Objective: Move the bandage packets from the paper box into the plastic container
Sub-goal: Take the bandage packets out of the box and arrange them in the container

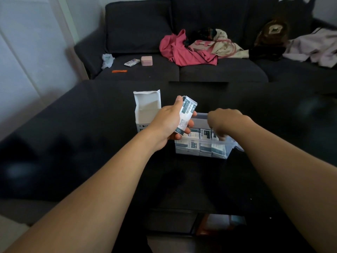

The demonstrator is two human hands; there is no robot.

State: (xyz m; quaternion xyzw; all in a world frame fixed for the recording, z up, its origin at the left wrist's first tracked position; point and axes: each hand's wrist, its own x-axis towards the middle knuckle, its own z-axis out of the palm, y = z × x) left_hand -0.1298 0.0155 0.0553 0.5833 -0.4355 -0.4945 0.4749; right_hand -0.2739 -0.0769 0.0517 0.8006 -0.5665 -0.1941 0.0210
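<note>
Left hand [168, 123] grips a stack of bandage packets [187, 115], thumb on top, fingers curled beneath, just above the plastic container's [200, 152] left rim. Right hand [225, 123] dips into the container, fingertips curled down among packets standing inside; its grasp I cannot tell. The paper box [146, 108] stands open beyond the left knuckles.

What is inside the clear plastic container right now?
The plastic container holds a row of bandage packets standing on edge. The right hand reaches in, hiding the packets beneath its fingers.
</note>
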